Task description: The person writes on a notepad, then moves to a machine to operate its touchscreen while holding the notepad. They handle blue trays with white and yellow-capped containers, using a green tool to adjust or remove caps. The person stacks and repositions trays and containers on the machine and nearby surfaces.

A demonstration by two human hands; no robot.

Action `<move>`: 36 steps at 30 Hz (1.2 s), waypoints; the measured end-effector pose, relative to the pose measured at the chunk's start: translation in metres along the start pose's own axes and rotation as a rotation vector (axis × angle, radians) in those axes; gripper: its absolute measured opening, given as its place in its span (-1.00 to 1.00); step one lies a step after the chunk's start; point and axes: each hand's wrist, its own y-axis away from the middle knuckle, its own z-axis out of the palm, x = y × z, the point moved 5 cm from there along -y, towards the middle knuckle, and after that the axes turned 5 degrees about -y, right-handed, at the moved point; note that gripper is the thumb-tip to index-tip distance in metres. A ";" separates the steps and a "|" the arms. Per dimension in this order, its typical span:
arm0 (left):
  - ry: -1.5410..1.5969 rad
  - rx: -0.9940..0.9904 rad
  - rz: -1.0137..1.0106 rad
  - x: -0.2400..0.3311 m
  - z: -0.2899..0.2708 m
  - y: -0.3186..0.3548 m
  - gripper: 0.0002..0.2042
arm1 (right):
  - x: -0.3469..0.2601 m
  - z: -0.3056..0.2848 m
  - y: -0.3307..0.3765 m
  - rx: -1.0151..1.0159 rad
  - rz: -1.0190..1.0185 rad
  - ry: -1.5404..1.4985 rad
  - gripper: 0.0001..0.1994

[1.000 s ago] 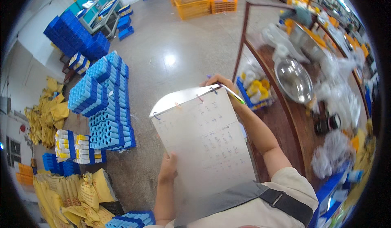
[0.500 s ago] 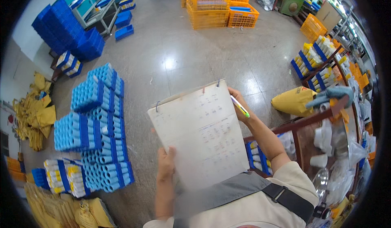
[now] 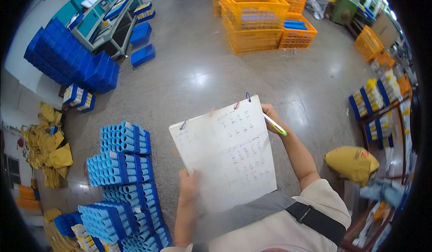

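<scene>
A ring-bound pad of paper [image 3: 245,162] with handwritten notes is held up in front of my body, its top edge threaded with several small loops. My left hand [image 3: 189,183] grips its left edge, thumb on the page, the other fingers hidden behind. On the upper right edge, my right hand [image 3: 271,115] is closed, its fingers partly out of sight behind the sheets. A white and green pen [image 3: 276,126] sticks out of that hand, lying beside the page. A blurred haze covers the lower left of the pad.
Blue crates of light-blue tubes [image 3: 108,168] are stacked at left, near folded yellow sacks [image 3: 49,144]. Orange crates [image 3: 256,40] stand ahead, and stacked blue bins [image 3: 58,54] at far left. To the right lie a full yellow sack [image 3: 352,164] and a rack with white-and-yellow tubes [image 3: 375,96].
The surroundings have shifted in view: the orange crates appear larger and closer, and the tube stacks and yellow sack sit lower. Both hands keep their hold on the pad.
</scene>
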 end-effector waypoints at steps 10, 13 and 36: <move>0.104 0.394 0.246 0.033 -0.046 -0.440 -0.39 | 0.041 -0.142 -0.443 -0.071 0.128 -0.386 -0.64; 0.278 -0.034 -0.109 0.021 -0.035 -0.592 -0.28 | 0.050 -0.201 -0.581 0.158 0.168 -0.395 -0.61; 0.477 -0.071 -0.153 0.200 -0.158 -1.621 -0.27 | 0.103 -0.518 -1.651 0.449 0.254 -0.886 -0.57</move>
